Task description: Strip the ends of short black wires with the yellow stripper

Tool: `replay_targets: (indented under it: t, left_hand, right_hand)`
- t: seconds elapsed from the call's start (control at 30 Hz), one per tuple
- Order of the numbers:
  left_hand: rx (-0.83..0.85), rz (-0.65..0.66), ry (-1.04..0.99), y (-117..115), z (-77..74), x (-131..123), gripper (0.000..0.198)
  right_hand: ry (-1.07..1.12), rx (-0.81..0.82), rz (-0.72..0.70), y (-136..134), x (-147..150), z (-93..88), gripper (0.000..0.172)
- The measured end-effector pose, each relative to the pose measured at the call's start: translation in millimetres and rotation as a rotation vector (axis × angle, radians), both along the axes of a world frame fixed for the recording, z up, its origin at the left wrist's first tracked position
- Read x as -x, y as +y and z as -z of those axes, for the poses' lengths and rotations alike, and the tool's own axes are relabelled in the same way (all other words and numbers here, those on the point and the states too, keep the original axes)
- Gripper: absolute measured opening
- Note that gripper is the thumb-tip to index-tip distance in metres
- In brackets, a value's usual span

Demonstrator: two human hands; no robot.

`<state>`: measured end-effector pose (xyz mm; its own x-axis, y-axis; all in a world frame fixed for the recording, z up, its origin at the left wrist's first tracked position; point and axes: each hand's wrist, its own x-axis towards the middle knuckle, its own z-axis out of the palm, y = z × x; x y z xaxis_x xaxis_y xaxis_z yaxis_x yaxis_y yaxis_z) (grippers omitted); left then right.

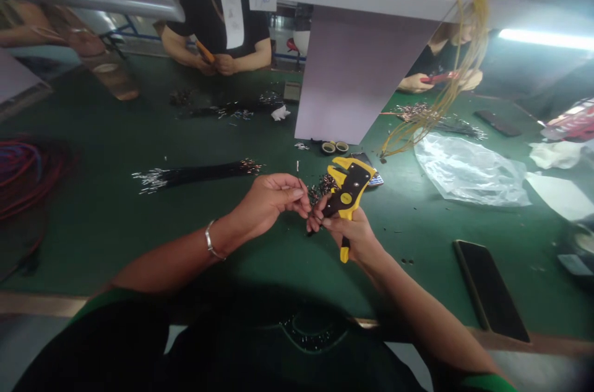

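Note:
In my right hand [350,228] is a pair of yellow and black wire strippers [351,185], held upright with the jaws pointing up and to the left. My left hand [281,195] is closed in a pinch just left of the strippers. A thin dark piece that looks like a short wire [301,183] shows at its fingertips. The fingertips of both hands almost meet. Behind them lies a pile of small dark pieces with coppery ends [325,187], partly hidden by the strippers. Left of my hands, a bundle of black wires [204,174] with bare ends lies on the green table [260,274].
A phone [492,290] lies at the right front. Behind it are a clear plastic bag [468,169] and hanging yellow wires [477,27]. Two tape rolls [335,147] sit by an upright panel [357,70]. Red cable coils [32,178] lie left. Co-workers sit across the table.

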<state>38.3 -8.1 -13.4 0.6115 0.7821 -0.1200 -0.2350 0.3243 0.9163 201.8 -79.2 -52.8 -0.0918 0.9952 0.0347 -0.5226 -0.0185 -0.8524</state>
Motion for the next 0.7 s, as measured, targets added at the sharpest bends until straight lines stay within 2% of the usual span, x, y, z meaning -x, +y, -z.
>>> replay_targets:
  t: [0.1, 0.37, 0.53, 0.7]
  left_hand:
    - [-0.014, -0.023, -0.010, 5.0, -1.9, 3.0, 0.011]
    - [-0.144, -0.184, -0.100, 18.5, -19.0, 17.1, 0.006]
    - [-0.131, -0.198, -0.126, 21.4, -18.9, 20.6, 0.005]
    - [-0.098, -0.194, -0.170, 22.8, -16.9, 20.9, 0.004]
  right_hand:
    - [-0.004, -0.019, -0.032, -0.1, -0.2, 2.9, 0.025]
    - [-0.001, -0.011, -0.167, -0.1, 0.5, 14.2, 0.029]
    - [-0.032, -0.007, -0.282, -2.2, 3.8, 17.6, 0.030]
    - [-0.026, -0.009, -0.312, -5.2, 4.8, 18.6, 0.031]
